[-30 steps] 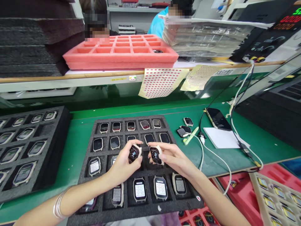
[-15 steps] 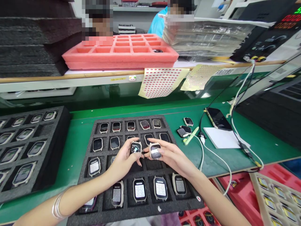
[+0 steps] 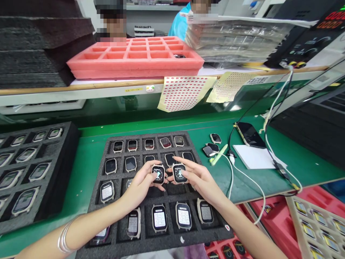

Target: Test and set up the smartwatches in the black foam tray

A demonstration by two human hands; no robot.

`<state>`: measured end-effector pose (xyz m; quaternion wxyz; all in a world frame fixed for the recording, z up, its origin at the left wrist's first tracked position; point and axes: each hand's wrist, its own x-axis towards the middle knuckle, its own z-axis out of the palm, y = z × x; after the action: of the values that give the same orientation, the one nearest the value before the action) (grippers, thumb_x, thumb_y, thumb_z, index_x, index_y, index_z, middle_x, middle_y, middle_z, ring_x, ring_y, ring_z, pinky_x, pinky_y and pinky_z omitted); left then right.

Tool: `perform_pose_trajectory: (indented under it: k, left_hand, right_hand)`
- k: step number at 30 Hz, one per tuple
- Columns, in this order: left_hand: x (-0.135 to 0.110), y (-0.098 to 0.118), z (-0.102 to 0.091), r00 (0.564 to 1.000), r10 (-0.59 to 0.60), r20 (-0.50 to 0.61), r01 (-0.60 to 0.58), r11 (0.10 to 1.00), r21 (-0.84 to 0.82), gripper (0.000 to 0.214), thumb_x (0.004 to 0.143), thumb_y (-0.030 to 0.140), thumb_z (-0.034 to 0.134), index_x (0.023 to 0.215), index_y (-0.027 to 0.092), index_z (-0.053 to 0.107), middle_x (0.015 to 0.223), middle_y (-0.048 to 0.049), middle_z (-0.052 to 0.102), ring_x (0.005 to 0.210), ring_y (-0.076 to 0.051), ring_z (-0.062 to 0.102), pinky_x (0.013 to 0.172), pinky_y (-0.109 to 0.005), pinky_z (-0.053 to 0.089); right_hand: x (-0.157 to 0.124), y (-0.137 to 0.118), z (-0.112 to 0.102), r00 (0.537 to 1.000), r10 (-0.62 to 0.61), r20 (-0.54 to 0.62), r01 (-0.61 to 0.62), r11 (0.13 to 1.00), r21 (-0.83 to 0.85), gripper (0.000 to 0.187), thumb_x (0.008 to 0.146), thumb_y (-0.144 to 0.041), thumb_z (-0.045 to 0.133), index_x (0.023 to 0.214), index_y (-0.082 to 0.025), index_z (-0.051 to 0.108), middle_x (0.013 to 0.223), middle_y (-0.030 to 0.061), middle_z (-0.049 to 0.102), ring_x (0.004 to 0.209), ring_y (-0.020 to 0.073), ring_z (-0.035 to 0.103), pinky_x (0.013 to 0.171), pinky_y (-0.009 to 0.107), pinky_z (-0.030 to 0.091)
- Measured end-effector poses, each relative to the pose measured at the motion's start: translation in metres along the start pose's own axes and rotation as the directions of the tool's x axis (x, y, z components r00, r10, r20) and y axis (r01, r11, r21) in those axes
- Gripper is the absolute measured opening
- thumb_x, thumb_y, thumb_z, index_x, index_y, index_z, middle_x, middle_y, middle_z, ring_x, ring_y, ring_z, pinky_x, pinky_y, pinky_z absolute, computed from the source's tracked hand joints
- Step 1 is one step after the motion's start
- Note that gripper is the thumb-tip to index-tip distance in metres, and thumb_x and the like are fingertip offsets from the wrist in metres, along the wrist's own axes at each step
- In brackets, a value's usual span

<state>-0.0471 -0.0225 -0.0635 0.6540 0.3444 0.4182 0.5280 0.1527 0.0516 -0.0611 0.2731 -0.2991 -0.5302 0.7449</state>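
Note:
My left hand (image 3: 145, 177) is closed around a smartwatch (image 3: 158, 175) with a pale case, its thumb at the left edge of the lit, dark dial. Close beside it, my right hand (image 3: 198, 176) grips a second smartwatch (image 3: 178, 174) showing a similar dial, thumb on the screen's right side. Both watches are held face up above a black foam tray (image 3: 145, 243). Several more strapless watches sit in the tray's compartments; in the front row, a watch (image 3: 160, 218) displays a white grid screen. My hands and forearms hide part of the middle rows.
Another black foam tray of watches (image 3: 54, 169) stands at left. To the right lie a green pen-like tool (image 3: 219, 154), loose watches, white cables, a phone (image 3: 250, 135) and white paper (image 3: 253, 157). A pink foam tray (image 3: 134, 64) rests on the shelf; two people are behind it.
The watch in my right hand now shows a dark dial like the other one; before, its screen looked pale. The left watch has shifted slightly right and down.

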Motion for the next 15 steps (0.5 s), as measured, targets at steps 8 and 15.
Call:
perform_pose_trajectory:
  k: [8,15]
  left_hand:
    - [-0.001,0.001,0.001,1.0,0.005,0.013,-0.006,0.999,0.048,0.028,0.086,0.02,0.047,0.114,0.018,0.047,0.096,-0.0069,0.06,0.086,-0.021,0.061,0.068,-0.034,0.055]
    - [-0.002,0.004,0.001,0.999,0.037,0.032,-0.039,0.996,0.084,0.028,0.086,0.017,0.046,0.114,0.018,0.045,0.096,-0.0062,0.06,0.087,-0.019,0.06,0.069,-0.032,0.056]
  right_hand:
    - [-0.002,-0.006,0.01,0.998,-0.046,-0.039,0.045,0.999,-0.027,0.047,0.086,-0.03,0.066,0.13,-0.023,0.052,0.104,0.0068,0.068,0.088,0.0237,0.068,0.084,0.04,0.055]
    - [-0.006,-0.004,0.009,0.992,-0.081,0.094,0.09,0.992,-0.087,0.072,0.08,-0.021,0.073,0.14,-0.022,0.034,0.122,0.009,0.058,0.11,0.024,0.058,0.101,0.041,0.044]
